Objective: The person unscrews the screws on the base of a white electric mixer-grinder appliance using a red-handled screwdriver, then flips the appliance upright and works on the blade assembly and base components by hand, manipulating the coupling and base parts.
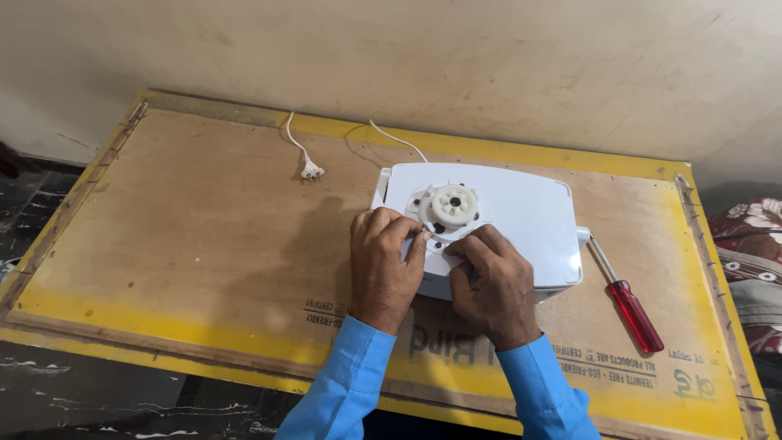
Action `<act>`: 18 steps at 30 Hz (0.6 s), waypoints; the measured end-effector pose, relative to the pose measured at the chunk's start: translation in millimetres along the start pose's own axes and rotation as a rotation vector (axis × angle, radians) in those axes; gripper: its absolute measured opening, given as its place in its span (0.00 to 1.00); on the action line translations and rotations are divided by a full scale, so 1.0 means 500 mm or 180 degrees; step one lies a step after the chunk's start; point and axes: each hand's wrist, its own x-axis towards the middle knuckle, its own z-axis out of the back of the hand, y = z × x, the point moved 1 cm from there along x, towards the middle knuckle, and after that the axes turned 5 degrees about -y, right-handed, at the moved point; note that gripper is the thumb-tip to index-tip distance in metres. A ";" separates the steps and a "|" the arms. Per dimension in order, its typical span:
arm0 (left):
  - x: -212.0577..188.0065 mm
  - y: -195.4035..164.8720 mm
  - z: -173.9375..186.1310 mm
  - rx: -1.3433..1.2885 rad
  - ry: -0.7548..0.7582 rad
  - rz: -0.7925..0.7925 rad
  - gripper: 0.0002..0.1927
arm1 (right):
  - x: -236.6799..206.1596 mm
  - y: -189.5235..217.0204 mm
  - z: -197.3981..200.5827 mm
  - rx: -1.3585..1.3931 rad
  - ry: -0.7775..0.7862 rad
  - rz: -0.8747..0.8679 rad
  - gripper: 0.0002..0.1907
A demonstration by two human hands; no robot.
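My left hand (383,269) and right hand (495,285) both press curled fingers onto the white appliance base (521,216) to steady it, gripping nothing | base lies toward the table's (204,236) far right, coupling (454,204) up | red screwdriver (631,310) parked just right of it, within reach | plug (311,170) loose near far edge

Dark stamped markings (607,367) ran in rows, upside down to the viewer, along the near yellow-painted edge of the plywood board (195,236), some showing between the two sleeves and more toward the right corner, and no package, sign or screen was in view.
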 end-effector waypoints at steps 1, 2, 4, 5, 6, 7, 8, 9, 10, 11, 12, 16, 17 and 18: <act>0.000 -0.001 0.000 0.0023 0.0014 -0.0016 0.07 | -0.001 0.000 0.000 0.0006 -0.0021 0.0022 0.11; 0.000 -0.002 0.001 0.0050 0.0028 -0.0031 0.06 | -0.002 0.000 0.001 0.0015 -0.0040 0.0043 0.11; -0.002 -0.005 0.000 0.0072 0.0049 -0.0008 0.06 | -0.002 -0.002 0.000 0.0000 -0.0028 0.0026 0.11; -0.003 -0.006 -0.001 0.0087 0.0059 0.0004 0.06 | -0.002 -0.004 -0.002 -0.0004 -0.0022 0.0017 0.11; -0.003 -0.006 -0.001 0.0110 0.0063 -0.0021 0.06 | -0.002 -0.005 -0.004 0.0001 -0.0001 -0.0010 0.10; -0.004 -0.006 -0.001 0.0128 0.0069 -0.0046 0.06 | -0.002 -0.006 -0.006 0.0000 0.0020 -0.0040 0.10; -0.005 -0.006 -0.002 0.0144 0.0077 -0.0072 0.06 | -0.003 -0.007 -0.007 -0.0003 0.0039 -0.0072 0.09; -0.005 -0.006 -0.004 0.0144 0.0088 -0.0048 0.06 | -0.004 -0.008 -0.006 -0.0025 0.0023 -0.0023 0.09; -0.006 -0.005 -0.005 0.0148 0.0097 -0.0026 0.06 | -0.004 -0.008 -0.007 -0.0045 0.0004 0.0028 0.10; -0.006 -0.004 -0.006 0.0153 0.0105 -0.0003 0.06 | -0.003 -0.008 -0.007 -0.0062 -0.0015 0.0079 0.10; -0.006 -0.004 -0.006 0.0160 0.0076 -0.0028 0.06 | -0.004 -0.008 -0.006 -0.0053 -0.0005 0.0039 0.10; -0.008 -0.002 -0.007 0.0125 0.0047 -0.0017 0.06 | -0.001 -0.003 -0.002 -0.0037 -0.0005 0.0034 0.11; -0.009 -0.002 -0.007 0.0094 0.0068 0.0015 0.06 | 0.001 -0.001 -0.001 -0.0045 -0.0014 0.0064 0.11; -0.009 -0.003 -0.006 0.0079 0.0069 -0.0002 0.06 | 0.001 -0.001 0.002 0.0024 -0.0004 -0.0013 0.12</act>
